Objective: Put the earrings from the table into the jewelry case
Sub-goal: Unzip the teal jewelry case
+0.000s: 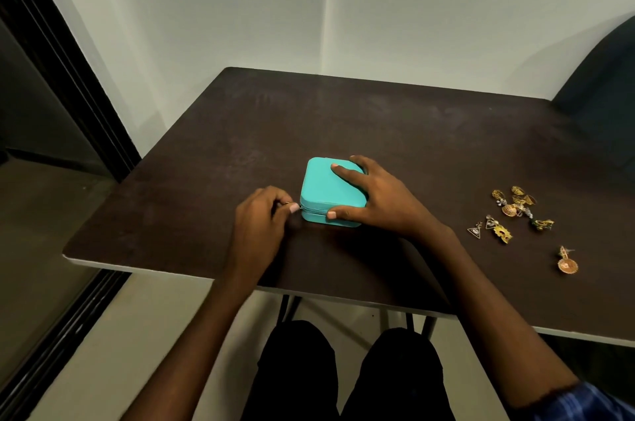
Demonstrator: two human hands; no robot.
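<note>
both hands on closed jewelry case [328, 192]: left hand [261, 221] pinches zipper pull [288, 203], right hand [372, 197] spread flat.

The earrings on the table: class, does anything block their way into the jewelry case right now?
Yes. The jewelry case is closed, its lid down and zipped. The right hand rests on the lid, and the left hand pinches the zipper pull at its near left corner. The earrings lie apart to the right, with bare table between.

A turquoise jewelry case [328, 192] sits on a dark brown table [378, 125]. Right of the case lie gold earrings [515, 212], some with green. Blue plaid sleeve [580, 401]; black trousers [343, 372].
</note>
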